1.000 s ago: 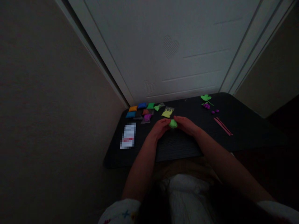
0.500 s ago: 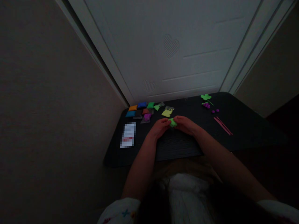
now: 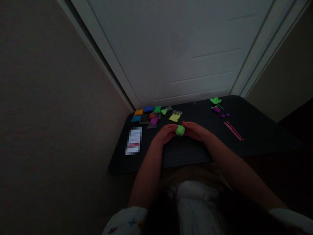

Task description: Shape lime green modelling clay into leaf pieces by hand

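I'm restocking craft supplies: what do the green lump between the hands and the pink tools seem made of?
Green lump: probably modelling clay, matte, judging by its soft, uneven surface. Pink tools: likely plastic, from their slim, uniform shapes; dimness leaves their finish uncertain.

1. A pale door (image 3: 146,39) fills 11 to 1 o'clock, with straight grooves (image 3: 217,53) pressed into its face.
2. A large striped heart relief (image 3: 179,45) sits towards 1 o'clock; a smaller heart (image 3: 156,89) lies at 12, lower down.
3. Frame strips (image 3: 266,39) border the door at 10 and 2 o'clock.
4. Plain walls (image 3: 61,130) stand at 9 and between 2 and 3.
5. A dark, round-cornered table (image 3: 269,137) stretches from centre towards 4.
6. Light is dim, with deep shadow beyond the table at 4.
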### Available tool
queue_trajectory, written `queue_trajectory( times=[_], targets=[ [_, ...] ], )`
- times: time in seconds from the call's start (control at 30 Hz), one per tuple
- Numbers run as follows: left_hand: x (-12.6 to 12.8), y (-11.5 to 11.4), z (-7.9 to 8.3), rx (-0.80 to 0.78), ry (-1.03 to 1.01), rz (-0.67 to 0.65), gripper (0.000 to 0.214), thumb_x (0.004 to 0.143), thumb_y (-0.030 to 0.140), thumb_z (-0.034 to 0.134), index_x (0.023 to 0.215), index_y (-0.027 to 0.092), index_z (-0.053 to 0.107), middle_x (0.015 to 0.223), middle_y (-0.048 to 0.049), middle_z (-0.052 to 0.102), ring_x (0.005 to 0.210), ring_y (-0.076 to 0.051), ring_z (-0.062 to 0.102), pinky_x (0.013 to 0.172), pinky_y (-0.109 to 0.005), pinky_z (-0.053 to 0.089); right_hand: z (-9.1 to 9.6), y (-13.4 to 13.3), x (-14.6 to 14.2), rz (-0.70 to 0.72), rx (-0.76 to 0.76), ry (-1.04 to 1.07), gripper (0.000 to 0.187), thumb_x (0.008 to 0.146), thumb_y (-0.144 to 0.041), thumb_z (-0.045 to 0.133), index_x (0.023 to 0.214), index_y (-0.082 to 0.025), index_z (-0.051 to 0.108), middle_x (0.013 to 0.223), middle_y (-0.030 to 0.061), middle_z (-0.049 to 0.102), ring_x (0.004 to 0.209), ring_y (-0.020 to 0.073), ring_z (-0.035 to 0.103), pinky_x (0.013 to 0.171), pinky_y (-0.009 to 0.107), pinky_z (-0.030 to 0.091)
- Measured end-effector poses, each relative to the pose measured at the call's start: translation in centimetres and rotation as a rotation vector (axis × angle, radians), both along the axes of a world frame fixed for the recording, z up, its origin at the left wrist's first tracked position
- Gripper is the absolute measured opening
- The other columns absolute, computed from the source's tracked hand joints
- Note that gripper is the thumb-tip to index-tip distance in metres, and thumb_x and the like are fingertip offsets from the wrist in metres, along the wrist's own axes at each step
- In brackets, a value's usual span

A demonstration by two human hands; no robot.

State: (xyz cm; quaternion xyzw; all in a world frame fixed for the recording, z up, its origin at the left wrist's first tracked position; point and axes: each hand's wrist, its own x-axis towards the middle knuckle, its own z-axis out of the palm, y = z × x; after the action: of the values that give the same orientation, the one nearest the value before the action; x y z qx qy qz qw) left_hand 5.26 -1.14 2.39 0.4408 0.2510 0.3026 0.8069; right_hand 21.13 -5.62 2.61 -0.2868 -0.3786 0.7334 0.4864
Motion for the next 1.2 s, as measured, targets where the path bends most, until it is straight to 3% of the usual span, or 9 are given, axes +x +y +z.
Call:
queue_trajectory(
  times=[0.23, 0.47, 0.7, 0.87, 1.2],
  targets=[
    [0.07, -0.06, -0.06, 0.008, 0.011, 0.011, 0.011, 0.062, 0.020, 0.062, 0.068, 0.011, 0.058, 0.065, -0.0010, 0.057, 0.062, -0.009, 0.052, 0.063, -0.024, 0.038, -0.21, 0.05, -0.07, -0.013, 0.027, -0.108, 0.013, 0.065, -0.027, 0.062, 0.067, -0.016, 0.057, 0.068, -0.0008, 0.057, 0.066, 0.0095, 0.052, 0.068, 0.026, 0.039],
    [0.34, 0.09, -0.20, 0.011, -0.015, 0.048, 0.019, 0.064, 0.025, 0.061, 0.076, 0.011, 0.057, 0.072, -0.0029, 0.058, 0.067, -0.011, 0.053, 0.065, -0.024, 0.039, -0.27, 0.23, -0.13, -0.022, 0.010, -0.072, 0.017, 0.070, -0.033, 0.056, 0.073, -0.016, 0.058, 0.072, 0.0010, 0.058, 0.067, 0.0103, 0.052, 0.069, 0.028, 0.039],
    [0.50, 0.18, -0.31, 0.027, -0.048, 0.113, 0.015, 0.065, 0.024, 0.060, 0.075, 0.012, 0.056, 0.070, -0.0004, 0.056, 0.066, -0.009, 0.052, 0.065, -0.024, 0.040, -0.73, 0.73, -0.09, -0.118, 0.061, -0.141, 0.013, 0.064, -0.026, 0.063, 0.071, -0.017, 0.057, 0.069, -0.0016, 0.057, 0.065, 0.0089, 0.051, 0.067, 0.026, 0.038],
    [0.41, 0.13, -0.40, 0.011, -0.009, 0.043, 0.014, 0.066, 0.023, 0.058, 0.075, 0.013, 0.057, 0.075, -0.0023, 0.058, 0.071, -0.012, 0.054, 0.068, -0.027, 0.040, -0.51, 0.69, 0.05, -0.178, 0.052, -0.073, 0.013, 0.065, -0.027, 0.062, 0.071, -0.017, 0.057, 0.068, -0.0017, 0.056, 0.063, 0.0087, 0.050, 0.064, 0.026, 0.038],
    [0.35, -0.10, -0.39, 0.018, 0.027, -0.020, 0.023, 0.068, 0.026, 0.057, 0.085, 0.011, 0.059, 0.079, -0.0058, 0.059, 0.072, -0.012, 0.053, 0.070, -0.028, 0.039, -0.63, 0.74, -0.09, -0.167, 0.053, -0.062, 0.015, 0.065, -0.026, 0.063, 0.075, -0.016, 0.059, 0.070, -0.0012, 0.057, 0.064, 0.0085, 0.051, 0.063, 0.025, 0.038]
  ],
)
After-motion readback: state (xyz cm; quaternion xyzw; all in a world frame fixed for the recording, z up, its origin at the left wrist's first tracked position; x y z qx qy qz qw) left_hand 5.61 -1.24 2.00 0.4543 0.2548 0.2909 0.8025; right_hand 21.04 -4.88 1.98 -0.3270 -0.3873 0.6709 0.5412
